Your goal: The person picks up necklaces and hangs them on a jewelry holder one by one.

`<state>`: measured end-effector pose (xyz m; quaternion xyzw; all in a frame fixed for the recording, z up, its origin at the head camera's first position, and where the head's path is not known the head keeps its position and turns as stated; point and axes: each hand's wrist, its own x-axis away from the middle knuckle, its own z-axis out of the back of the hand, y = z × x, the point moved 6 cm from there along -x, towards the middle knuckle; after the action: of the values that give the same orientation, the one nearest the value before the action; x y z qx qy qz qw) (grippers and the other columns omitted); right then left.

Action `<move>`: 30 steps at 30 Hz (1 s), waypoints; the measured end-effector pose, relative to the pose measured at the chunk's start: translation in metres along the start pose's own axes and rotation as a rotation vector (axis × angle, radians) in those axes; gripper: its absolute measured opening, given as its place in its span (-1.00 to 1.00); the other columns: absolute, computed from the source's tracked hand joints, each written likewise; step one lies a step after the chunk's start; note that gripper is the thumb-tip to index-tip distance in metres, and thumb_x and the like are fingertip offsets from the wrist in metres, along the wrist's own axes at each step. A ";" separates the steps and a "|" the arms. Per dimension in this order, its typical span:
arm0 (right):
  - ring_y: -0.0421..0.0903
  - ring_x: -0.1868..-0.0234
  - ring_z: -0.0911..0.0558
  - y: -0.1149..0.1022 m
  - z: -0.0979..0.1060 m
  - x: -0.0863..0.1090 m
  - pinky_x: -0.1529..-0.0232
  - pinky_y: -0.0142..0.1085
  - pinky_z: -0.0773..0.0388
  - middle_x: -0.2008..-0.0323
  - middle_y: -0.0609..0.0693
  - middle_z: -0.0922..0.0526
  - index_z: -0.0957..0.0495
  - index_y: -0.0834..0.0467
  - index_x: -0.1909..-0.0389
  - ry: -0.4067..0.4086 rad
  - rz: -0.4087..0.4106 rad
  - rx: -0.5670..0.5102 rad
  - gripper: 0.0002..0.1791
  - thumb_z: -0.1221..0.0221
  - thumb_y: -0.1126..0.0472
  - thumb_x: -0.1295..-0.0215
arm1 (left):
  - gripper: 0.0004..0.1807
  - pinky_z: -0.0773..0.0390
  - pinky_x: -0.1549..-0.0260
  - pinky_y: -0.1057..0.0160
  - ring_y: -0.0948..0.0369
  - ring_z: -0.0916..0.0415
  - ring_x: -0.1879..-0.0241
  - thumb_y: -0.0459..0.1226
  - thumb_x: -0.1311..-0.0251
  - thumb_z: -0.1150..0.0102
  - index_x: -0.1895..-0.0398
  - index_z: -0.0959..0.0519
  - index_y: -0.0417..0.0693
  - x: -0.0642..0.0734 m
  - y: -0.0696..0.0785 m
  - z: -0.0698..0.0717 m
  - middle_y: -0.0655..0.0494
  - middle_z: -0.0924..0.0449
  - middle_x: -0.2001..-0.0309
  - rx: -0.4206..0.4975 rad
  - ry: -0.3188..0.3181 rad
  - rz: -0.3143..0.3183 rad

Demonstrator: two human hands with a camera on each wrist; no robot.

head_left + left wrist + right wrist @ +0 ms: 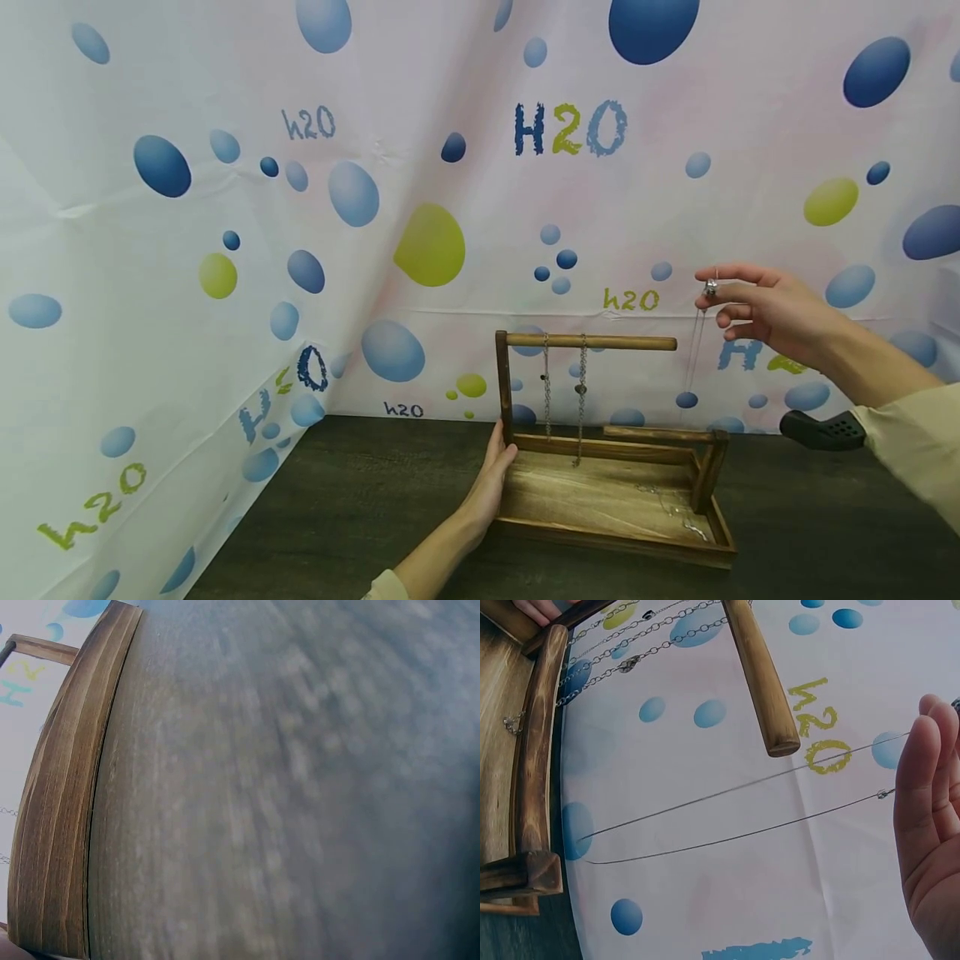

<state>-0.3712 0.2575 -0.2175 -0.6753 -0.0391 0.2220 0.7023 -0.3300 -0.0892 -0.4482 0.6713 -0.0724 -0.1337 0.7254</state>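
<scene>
A wooden jewelry stand (592,342) has an upright post, an upper rod and a shallow tray base (570,496). My left hand (483,490) holds the tray's left end by the post, thumb over the edge. Raised right of the rod's free end, my right hand (787,315) pinches a thin silver necklace (693,350) between thumb and index finger. A small shiny silver piece (710,287) sits at those fingertips, and the chain hangs down in a long loop. In the right wrist view the loop (727,840) dangles apart from the rod (769,690).
Link chains (582,417) with small dark pendants hang from the upper rod. A lower rod (652,433) runs from a short right-hand post (708,475). Fine chains (696,530) lie in the tray's right end. Behind the dark table (360,500) hangs a dotted curtain (225,350).
</scene>
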 end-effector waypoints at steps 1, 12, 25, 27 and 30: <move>-0.12 0.46 -0.61 0.000 0.001 0.000 0.38 -0.29 -0.66 0.20 0.02 -0.73 -0.66 -0.08 -0.10 0.006 -0.001 0.015 -0.67 0.00 0.29 -0.58 | -0.17 0.36 -0.37 -0.38 -0.21 0.45 -0.55 0.10 -0.57 0.33 -0.63 0.41 -0.02 0.000 0.000 0.000 -0.18 0.54 -0.60 0.000 0.001 0.000; -0.14 0.44 -0.61 0.005 -0.001 -0.002 0.37 -0.27 -0.66 0.17 -0.03 -0.71 -0.60 -0.09 -0.18 0.046 -0.043 0.166 -0.70 -0.04 0.19 -0.58 | -0.17 0.36 -0.35 -0.40 -0.22 0.43 -0.55 0.12 -0.57 0.34 -0.63 0.41 -0.01 -0.002 -0.001 0.000 -0.18 0.54 -0.60 -0.007 -0.008 -0.002; -0.13 0.43 -0.61 0.010 -0.021 -0.013 0.36 -0.26 -0.66 0.14 0.05 -0.71 -0.58 -0.08 -0.18 -0.011 -0.058 0.139 -0.71 -0.08 0.19 -0.56 | -0.16 0.37 -0.34 -0.41 -0.22 0.48 -0.54 0.12 -0.57 0.35 -0.63 0.43 -0.01 -0.002 0.000 0.001 -0.18 0.56 -0.59 -0.002 -0.013 -0.005; -0.13 0.44 -0.61 0.010 -0.024 -0.013 0.37 -0.27 -0.66 0.15 0.06 -0.71 -0.59 -0.08 -0.17 -0.015 -0.056 0.123 -0.72 -0.08 0.20 -0.55 | -0.17 0.37 -0.35 -0.41 -0.22 0.49 -0.54 0.11 -0.57 0.34 -0.63 0.42 -0.02 -0.002 0.000 0.001 -0.19 0.56 -0.59 0.004 -0.010 -0.001; -0.12 0.44 -0.61 0.010 -0.030 -0.015 0.38 -0.26 -0.66 0.16 0.07 -0.70 -0.58 -0.06 -0.19 -0.029 -0.051 0.085 -0.70 -0.08 0.24 -0.55 | -0.17 0.38 -0.34 -0.42 -0.22 0.51 -0.54 0.11 -0.57 0.34 -0.63 0.42 -0.02 -0.003 0.001 0.001 -0.19 0.56 -0.59 0.008 -0.008 -0.001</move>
<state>-0.3767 0.2237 -0.2263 -0.6406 -0.0569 0.2151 0.7350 -0.3327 -0.0892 -0.4475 0.6738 -0.0756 -0.1365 0.7222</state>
